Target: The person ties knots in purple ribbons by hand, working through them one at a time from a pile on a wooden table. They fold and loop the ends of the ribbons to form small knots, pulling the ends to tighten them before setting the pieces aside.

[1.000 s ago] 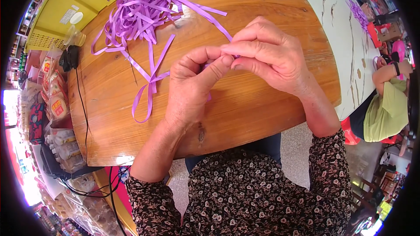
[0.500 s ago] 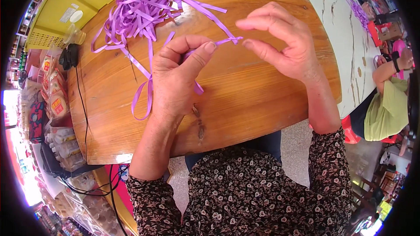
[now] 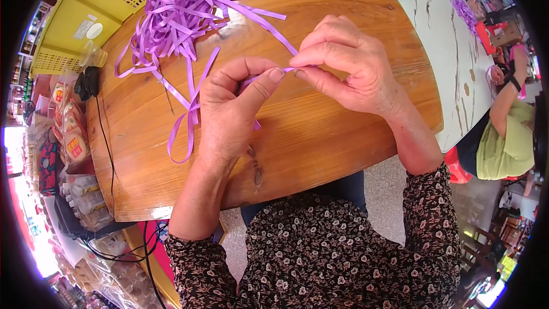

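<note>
Between thumb and forefinger my left hand point(image 3: 231, 103) pinches a narrow purple ribbon point(image 3: 266, 27) above the wooden table. Close to its fingertips, my right hand point(image 3: 349, 68) has its thumb and forefinger closed on the same ribbon, where a short crossing or small knot partly shows. From there one strand runs up and left to a tangled heap of purple ribbon point(image 3: 177, 11). A loose loop point(image 3: 182, 143) of ribbon hangs left of my left hand. My left palm and curled fingers hide part of the strand.
A yellow basket point(image 3: 74, 20) stands at the far left beside a clear cup point(image 3: 94, 54). A black cable point(image 3: 106, 137) crosses the wooden table's point(image 3: 320, 137) left side. Bagged snacks point(image 3: 71, 126) lie along that edge. A white marbled table point(image 3: 446, 51) and a person in green point(image 3: 506, 143) are at right.
My right hand has moved left and down, and its thumb and forefinger have closed on the ribbon next to my left fingertips. My left hand keeps its pinch.
</note>
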Action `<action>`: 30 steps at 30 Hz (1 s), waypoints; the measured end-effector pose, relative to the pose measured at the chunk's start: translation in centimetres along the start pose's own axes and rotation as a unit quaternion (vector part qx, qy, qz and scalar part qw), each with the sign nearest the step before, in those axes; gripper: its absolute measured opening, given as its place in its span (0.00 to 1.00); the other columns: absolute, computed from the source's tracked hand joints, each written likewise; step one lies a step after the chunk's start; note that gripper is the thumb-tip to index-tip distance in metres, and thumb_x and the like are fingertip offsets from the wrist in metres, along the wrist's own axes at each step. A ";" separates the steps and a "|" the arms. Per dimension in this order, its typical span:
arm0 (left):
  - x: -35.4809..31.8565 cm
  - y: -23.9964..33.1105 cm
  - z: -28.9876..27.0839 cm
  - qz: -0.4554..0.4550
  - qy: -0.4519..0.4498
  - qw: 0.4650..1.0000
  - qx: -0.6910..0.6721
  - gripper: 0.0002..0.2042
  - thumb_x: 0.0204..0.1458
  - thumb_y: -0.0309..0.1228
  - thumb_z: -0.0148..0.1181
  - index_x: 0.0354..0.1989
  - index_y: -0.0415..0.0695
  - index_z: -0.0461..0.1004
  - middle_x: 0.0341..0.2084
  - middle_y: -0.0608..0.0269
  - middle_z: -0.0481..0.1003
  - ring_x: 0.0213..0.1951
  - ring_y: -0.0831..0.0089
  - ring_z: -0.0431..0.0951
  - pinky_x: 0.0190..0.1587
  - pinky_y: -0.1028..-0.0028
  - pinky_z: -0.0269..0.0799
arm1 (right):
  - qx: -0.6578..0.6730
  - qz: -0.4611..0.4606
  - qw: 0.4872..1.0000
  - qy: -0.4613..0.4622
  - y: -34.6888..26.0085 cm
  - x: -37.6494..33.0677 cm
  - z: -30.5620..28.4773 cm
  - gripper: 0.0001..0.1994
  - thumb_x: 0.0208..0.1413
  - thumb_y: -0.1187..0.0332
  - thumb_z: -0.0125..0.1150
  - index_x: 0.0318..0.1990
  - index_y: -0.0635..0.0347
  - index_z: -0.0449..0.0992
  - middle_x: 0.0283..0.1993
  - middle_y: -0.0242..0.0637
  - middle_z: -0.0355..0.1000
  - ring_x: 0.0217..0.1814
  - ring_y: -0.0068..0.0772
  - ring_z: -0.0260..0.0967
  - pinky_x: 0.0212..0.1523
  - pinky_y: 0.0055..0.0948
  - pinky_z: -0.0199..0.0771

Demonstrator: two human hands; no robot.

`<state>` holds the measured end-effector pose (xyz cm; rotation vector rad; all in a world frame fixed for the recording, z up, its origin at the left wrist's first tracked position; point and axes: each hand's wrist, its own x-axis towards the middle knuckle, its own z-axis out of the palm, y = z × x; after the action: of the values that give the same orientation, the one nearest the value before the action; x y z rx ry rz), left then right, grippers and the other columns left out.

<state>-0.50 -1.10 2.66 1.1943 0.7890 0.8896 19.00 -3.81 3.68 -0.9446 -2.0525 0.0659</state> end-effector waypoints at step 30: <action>-1.1 6.1 -2.7 0.201 -0.036 0.926 -0.317 0.06 0.55 0.26 0.50 0.36 0.38 0.71 0.12 0.76 0.54 0.13 0.86 0.48 0.17 0.81 0.42 | 0.494 0.351 0.780 -0.157 -3.8 0.0 1.7 0.16 0.49 0.79 0.58 0.48 0.63 0.71 0.35 0.30 0.71 0.32 0.18 0.67 0.35 0.19 0.68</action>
<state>-4.30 -0.16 8.16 0.8036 0.1526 1.3062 15.50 -6.08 3.97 -0.9395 -1.4330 1.6213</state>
